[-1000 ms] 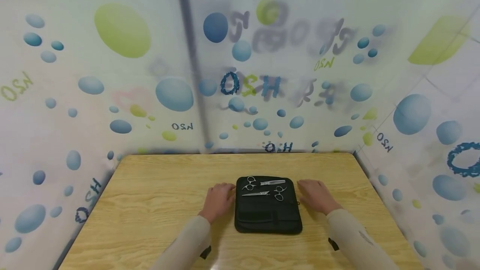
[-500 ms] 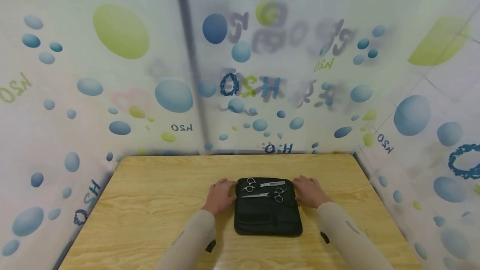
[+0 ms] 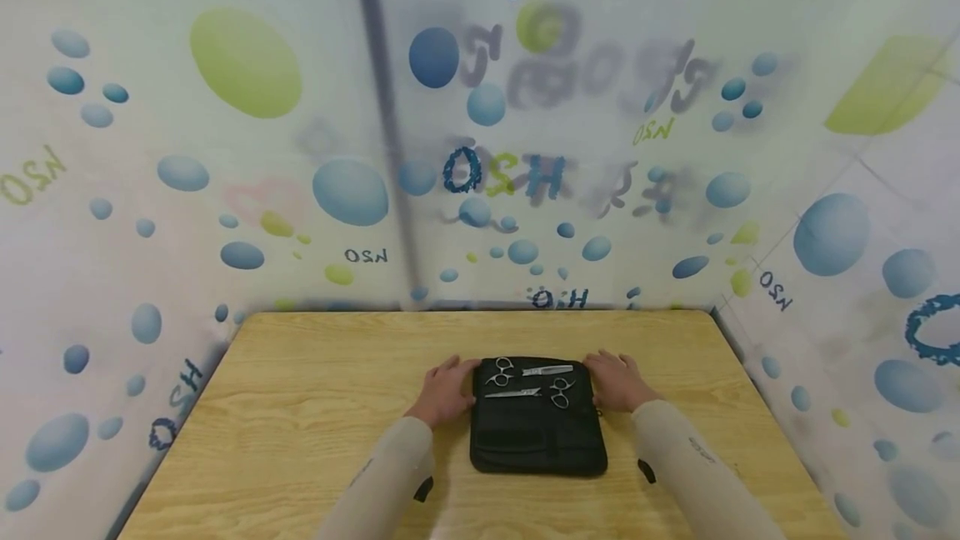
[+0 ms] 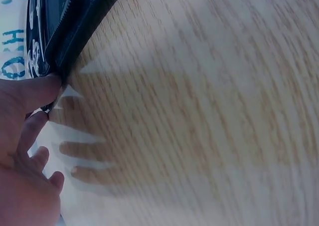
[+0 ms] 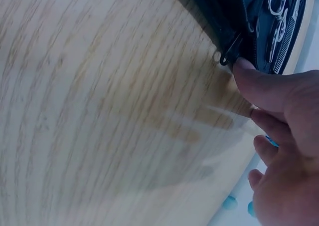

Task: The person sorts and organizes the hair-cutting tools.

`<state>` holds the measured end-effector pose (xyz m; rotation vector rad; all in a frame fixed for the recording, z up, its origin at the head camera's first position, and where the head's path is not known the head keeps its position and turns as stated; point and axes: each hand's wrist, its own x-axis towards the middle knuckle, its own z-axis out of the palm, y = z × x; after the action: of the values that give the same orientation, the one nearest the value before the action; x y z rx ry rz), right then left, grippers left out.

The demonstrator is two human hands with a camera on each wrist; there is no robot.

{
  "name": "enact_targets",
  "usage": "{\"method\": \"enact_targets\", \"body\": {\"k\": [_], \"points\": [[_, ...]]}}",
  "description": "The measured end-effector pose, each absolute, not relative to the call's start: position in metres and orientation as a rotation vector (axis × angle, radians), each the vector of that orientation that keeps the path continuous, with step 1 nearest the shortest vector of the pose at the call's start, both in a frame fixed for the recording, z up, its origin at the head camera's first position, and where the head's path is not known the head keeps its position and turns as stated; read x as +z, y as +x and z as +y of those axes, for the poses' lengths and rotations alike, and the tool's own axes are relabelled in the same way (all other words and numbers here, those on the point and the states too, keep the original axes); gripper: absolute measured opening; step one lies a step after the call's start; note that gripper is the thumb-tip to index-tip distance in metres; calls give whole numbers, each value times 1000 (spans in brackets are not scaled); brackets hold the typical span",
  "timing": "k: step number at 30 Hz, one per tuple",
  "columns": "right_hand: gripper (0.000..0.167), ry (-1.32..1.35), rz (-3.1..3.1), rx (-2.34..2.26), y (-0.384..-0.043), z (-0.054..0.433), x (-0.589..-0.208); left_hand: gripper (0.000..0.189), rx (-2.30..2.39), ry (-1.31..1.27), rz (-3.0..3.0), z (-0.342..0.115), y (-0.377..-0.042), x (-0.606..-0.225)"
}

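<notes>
A black zippered scissors case (image 3: 525, 419) lies flat on the wooden table. On its top face show thinning shears (image 3: 547, 371) and a second pair of hair scissors (image 3: 513, 393), both silver. My left hand (image 3: 444, 392) grips the case's far left corner, thumb against its side. At the far right corner my right hand (image 3: 618, 382) holds on, its thumb beside the zipper pull (image 5: 224, 58) in the right wrist view. The other fingers of each hand are loosely bent, away from the case. The index fingertips are partly hidden at the far edge.
The wooden table (image 3: 322, 407) runs back to a wall (image 3: 442, 132) printed with blue and green spots. Further walls rise close along its left and right sides. Light sleeves with dark straps cover both forearms.
Both hands have moved inward and slightly away from me, from beside the case to its far corners. The case has stayed in about the same place.
</notes>
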<state>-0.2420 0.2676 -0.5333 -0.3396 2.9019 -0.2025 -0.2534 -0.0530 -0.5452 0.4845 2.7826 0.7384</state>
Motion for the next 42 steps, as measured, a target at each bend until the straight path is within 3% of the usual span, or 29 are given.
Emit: {"method": "enact_targets", "body": {"k": [14,23,42], "points": [[50,-263,2958,-351,-246,264,-538,68,706,443,2754,-51,-257,-545],[54,-257,2991,-409,-241,263,-536,74,747,496,2824,-50,-258,-545],[54,-330,3139,-348,-230,262,-530,66,689,528,2954,-50,-253,-543]]}}
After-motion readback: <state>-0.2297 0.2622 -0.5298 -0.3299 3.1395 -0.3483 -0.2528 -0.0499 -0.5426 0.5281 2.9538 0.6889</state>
